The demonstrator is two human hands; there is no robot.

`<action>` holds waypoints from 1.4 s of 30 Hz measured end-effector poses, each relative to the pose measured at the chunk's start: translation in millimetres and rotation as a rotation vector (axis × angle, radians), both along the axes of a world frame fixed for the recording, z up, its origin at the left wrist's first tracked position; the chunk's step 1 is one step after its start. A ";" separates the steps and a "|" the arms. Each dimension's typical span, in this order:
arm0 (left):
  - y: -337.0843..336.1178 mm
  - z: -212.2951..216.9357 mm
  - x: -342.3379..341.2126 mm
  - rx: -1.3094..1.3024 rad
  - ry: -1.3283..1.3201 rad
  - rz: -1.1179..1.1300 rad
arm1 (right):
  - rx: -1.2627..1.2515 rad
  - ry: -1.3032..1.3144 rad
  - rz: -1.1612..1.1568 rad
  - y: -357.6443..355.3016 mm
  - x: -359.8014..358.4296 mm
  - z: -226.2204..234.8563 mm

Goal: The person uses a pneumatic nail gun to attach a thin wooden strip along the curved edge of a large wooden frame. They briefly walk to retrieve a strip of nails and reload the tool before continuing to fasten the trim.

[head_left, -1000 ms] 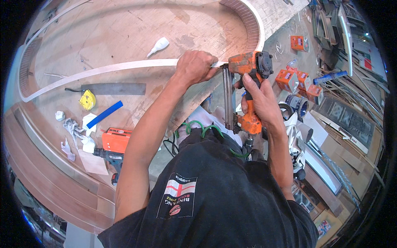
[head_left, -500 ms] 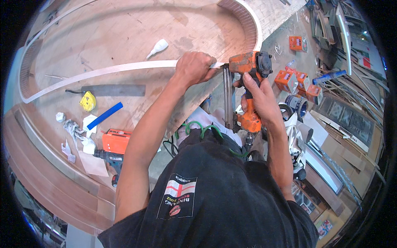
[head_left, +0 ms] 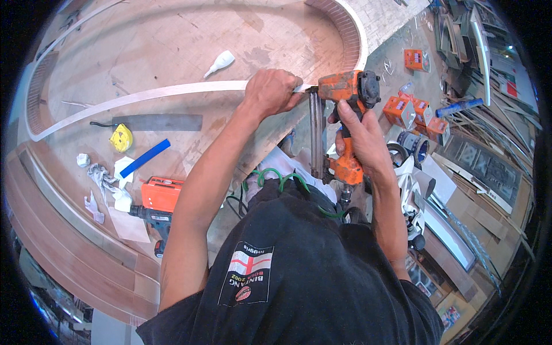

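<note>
My right hand (head_left: 360, 135) is wrapped round the handle of an orange and black pneumatic nail gun (head_left: 339, 87). The gun's nose touches, or nearly touches, the edge of a curved wooden frame (head_left: 155, 95), just right of my left hand. My left hand (head_left: 272, 92) grips that pale frame edge, its fingers curled over it and partly hidden. The metal magazine (head_left: 317, 135) of the gun points back toward my body. A green coiled air hose (head_left: 270, 175) runs across my waist. Beyond my left hand, a white glue bottle (head_left: 220, 63) lies on the worktable.
Left on the worktable (head_left: 190, 52) are a yellow tape measure (head_left: 121, 138), a blue strip (head_left: 145, 158), a grey flat strip (head_left: 161, 122), crumpled paper (head_left: 103, 179), an orange case (head_left: 162, 194) and a cordless drill (head_left: 155, 217). Right, orange boxes (head_left: 399, 112) and wood offcuts (head_left: 494, 224) lie on the floor.
Both hands and the nail gun hold almost the same place. The view has shifted very slightly; nothing has been taken hold of or let go.
</note>
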State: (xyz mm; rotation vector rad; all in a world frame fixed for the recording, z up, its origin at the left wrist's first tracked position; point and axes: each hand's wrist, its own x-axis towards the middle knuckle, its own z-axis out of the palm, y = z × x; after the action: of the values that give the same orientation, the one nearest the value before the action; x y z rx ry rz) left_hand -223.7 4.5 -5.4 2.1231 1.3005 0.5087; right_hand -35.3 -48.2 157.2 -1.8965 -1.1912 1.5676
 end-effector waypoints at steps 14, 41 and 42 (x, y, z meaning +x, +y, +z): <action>-1.2 1.9 0.2 -0.002 -0.022 0.012 | -0.046 0.076 -0.007 0.4 1.1 2.3; -2.1 5.2 5.9 -0.007 0.082 0.069 | 0.354 0.489 -1.039 -23.9 170.3 -65.9; -2.7 2.6 5.5 0.015 0.090 0.072 | 0.347 0.456 -1.012 -24.0 174.8 -70.2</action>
State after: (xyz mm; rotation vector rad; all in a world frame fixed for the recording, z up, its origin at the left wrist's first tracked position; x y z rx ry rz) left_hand -218.2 1.8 -2.9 2.1398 1.4315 0.4584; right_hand 139.6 -72.2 87.0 -1.4077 -0.1831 1.0239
